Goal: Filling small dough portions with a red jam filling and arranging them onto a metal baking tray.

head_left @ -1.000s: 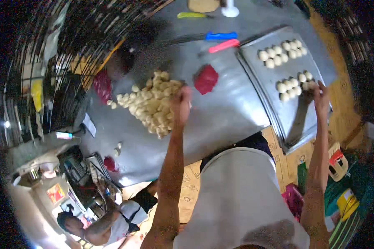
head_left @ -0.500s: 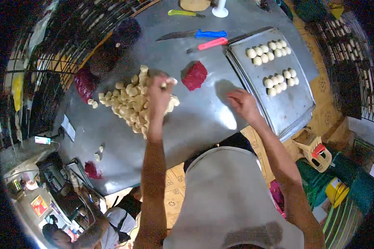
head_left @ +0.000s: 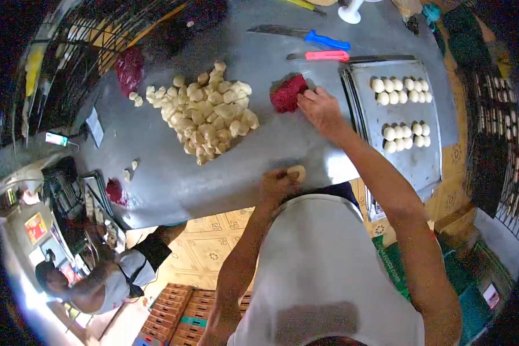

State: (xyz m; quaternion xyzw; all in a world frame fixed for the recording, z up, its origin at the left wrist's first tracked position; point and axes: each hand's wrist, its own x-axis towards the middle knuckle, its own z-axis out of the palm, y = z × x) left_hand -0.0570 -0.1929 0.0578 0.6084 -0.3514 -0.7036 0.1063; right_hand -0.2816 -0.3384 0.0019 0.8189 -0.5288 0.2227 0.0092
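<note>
My left hand [head_left: 275,185] is close to my body at the table's near edge, its fingers closed on a flattened pale dough piece [head_left: 297,172]. Farther out, my right hand [head_left: 323,112] has its fingertips pressed together at the right side of a dark red mound of paste [head_left: 285,97]. How much paste is between those fingers cannot be made out. To the left lies a large heap of small pale dough pieces [head_left: 205,109], apart from both hands. Rows of round dough balls [head_left: 393,91] sit on a metal tray [head_left: 406,167] at the right.
Beyond the paste lie a blue-handled knife [head_left: 327,40] and a red-handled blade [head_left: 327,56]. A dark red bag [head_left: 129,70] is at the far left, a smaller red lump [head_left: 115,191] near the left corner. A co-worker [head_left: 106,277] is at lower left, by stacked brown crates [head_left: 176,308].
My left hand has come from the dough heap back toward my body with a dough piece. My right hand has moved from beside the tray to the red paste. The view has shifted.
</note>
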